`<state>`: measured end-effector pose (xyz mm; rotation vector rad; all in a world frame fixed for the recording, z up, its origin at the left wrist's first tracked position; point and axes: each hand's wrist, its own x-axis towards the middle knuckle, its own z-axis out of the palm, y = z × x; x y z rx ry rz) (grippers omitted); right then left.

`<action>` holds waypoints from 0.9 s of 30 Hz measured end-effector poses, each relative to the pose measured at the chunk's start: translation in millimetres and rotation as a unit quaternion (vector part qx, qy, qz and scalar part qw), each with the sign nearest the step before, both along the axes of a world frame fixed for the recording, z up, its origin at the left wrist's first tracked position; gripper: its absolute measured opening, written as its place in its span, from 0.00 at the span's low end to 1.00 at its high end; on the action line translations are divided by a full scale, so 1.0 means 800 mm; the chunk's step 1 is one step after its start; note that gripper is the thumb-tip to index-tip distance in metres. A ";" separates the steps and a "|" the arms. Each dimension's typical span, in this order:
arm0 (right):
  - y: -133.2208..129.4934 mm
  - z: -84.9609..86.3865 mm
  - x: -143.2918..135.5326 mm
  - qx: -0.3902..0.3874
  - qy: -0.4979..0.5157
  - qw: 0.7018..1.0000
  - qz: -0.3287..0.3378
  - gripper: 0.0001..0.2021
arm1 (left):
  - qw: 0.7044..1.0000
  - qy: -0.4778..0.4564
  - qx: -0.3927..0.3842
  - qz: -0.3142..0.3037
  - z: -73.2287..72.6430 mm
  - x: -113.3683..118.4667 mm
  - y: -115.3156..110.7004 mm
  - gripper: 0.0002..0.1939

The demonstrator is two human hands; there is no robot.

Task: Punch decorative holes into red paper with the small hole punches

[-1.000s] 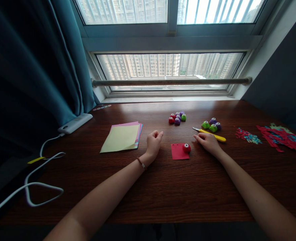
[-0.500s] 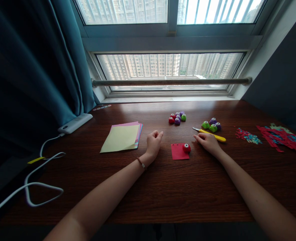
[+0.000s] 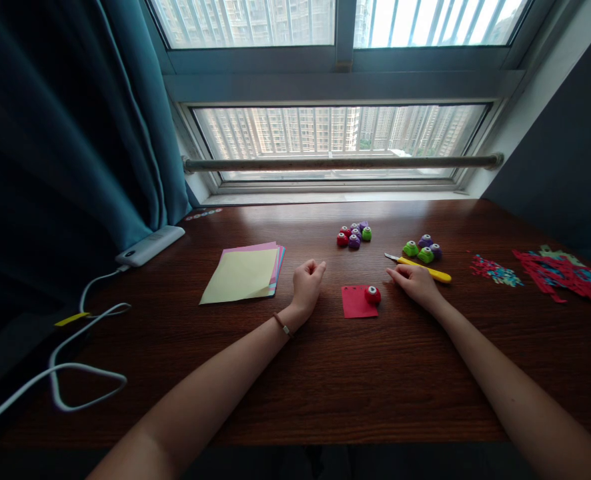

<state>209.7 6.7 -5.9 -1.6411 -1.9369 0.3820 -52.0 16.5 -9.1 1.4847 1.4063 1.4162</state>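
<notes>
My left hand point(image 3: 307, 291) rests on the desk in a loose fist, with nothing seen in it. It lies between the stack of coloured paper point(image 3: 240, 275) and a small red paper square point(image 3: 356, 305). A red craft punch point(image 3: 373, 295) sits at the right edge of that square, and tiny holes show along its top edge. My right hand point(image 3: 415, 283) lies to the right of the punch, fingers curled together, nothing visible in them. Just beyond its knuckles is a yellow craft knife point(image 3: 428, 270), its blade pointing left.
Several red, purple and green punches point(image 3: 354, 235) cluster at the back; more green and purple ones point(image 3: 423, 249) stand behind the knife. Paper confetti point(image 3: 496, 271) and cut paper strips point(image 3: 565, 277) lie at right. A white power strip point(image 3: 150, 245) with its cable point(image 3: 88, 387) is at left.
</notes>
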 end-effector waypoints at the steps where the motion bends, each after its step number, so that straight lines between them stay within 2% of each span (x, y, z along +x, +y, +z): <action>1: 0.000 0.000 0.000 0.000 0.000 1.000 0.000 0.20 | 1.000 0.002 0.001 0.000 0.000 0.000 0.000 0.19; 6: 0.001 0.000 0.000 0.001 -0.002 1.000 0.004 0.20 | 1.000 0.021 0.009 0.002 0.003 0.000 -0.001 0.19; 10: 0.002 -0.002 0.001 0.002 -0.003 1.000 0.005 0.20 | 0.997 0.068 0.044 0.003 0.016 0.007 -0.021 0.17; 12: 0.002 -0.003 0.001 0.005 -0.004 1.000 0.002 0.20 | 0.968 0.198 0.144 -0.058 0.024 0.012 -0.037 0.11; 14: 0.002 -0.003 0.001 0.007 -0.004 1.000 0.001 0.20 | 0.909 0.318 0.234 -0.135 0.030 0.017 -0.052 0.14; 16: 0.002 -0.003 0.001 0.010 -0.002 1.000 0.003 0.21 | 0.854 0.396 0.282 -0.183 0.032 0.020 -0.062 0.20; 18: 0.002 -0.003 0.001 0.011 -0.001 1.000 0.005 0.21 | 0.822 0.442 0.293 -0.206 0.031 0.023 -0.065 0.23; 20: 0.002 -0.002 0.001 0.013 0.000 1.000 0.004 0.21 | 0.810 0.468 0.283 -0.212 0.028 0.024 -0.064 0.25; 27: 0.002 -0.001 0.001 0.008 0.004 1.000 0.006 0.20 | 0.801 0.494 0.254 -0.223 0.024 0.026 -0.059 0.26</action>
